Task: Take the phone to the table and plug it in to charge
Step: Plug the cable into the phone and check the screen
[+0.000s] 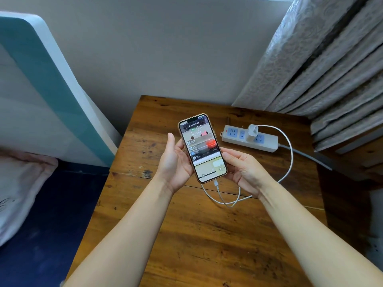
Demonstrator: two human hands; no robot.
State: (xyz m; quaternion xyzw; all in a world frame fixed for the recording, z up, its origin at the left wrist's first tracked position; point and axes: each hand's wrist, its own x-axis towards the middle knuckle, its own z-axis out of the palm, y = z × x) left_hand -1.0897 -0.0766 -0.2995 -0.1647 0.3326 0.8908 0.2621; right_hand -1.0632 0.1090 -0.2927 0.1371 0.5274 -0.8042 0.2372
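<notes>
A gold-edged phone (202, 148) with its screen lit is held above the brown wooden table (196, 235), screen facing me. My left hand (176, 162) cups its left side and my right hand (242, 168) grips its right side. A white charging cable (289, 150) is plugged into the phone's bottom edge, loops over the table under my right wrist and runs to a white charger block (251, 132). The block sits in a white power strip (249, 138) lying on the table behind the phone.
A patterned grey curtain (323, 65) hangs at the right, over the table's back corner. A bed with a teal and white headboard (47, 83), dark blue sheet and pale pillow (18, 189) lies left of the table. The grey wall is behind.
</notes>
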